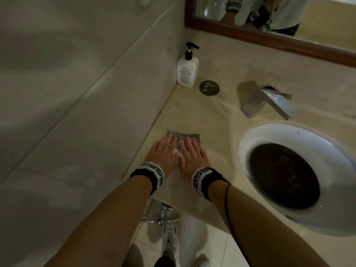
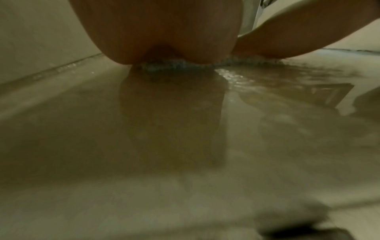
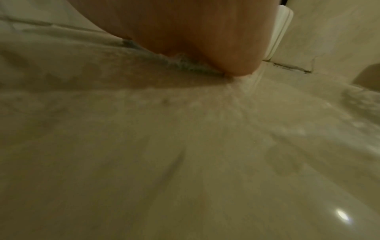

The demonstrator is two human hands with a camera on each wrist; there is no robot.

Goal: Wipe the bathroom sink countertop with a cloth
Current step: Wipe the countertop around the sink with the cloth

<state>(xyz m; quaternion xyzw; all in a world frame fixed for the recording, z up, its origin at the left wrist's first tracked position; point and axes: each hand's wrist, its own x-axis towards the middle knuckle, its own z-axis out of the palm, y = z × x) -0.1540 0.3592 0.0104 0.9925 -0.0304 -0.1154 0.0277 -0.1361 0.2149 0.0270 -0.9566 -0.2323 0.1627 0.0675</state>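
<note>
A grey cloth [image 1: 185, 136] lies flat on the beige countertop [image 1: 212, 116], left of the sink and close to the side wall. Both hands press on it side by side with straight fingers: my left hand [image 1: 163, 151] on its left part, my right hand [image 1: 190, 153] on its right part. The cloth's far edge shows beyond the fingertips. In the left wrist view the palm [image 2: 160, 32] sits on the cloth edge [image 2: 174, 65] over a wet, shiny surface. In the right wrist view the cloth [image 3: 185, 63] shows under the palm [image 3: 205, 32].
A white pump bottle [image 1: 187, 70] stands in the back corner with a round dark disc [image 1: 209, 88] beside it. A chrome faucet [image 1: 269, 101] sits behind the white sink [image 1: 269, 135] with a dark bowl. A mirror [image 1: 269, 26] hangs above. The tiled wall [image 1: 77, 83] runs along the left.
</note>
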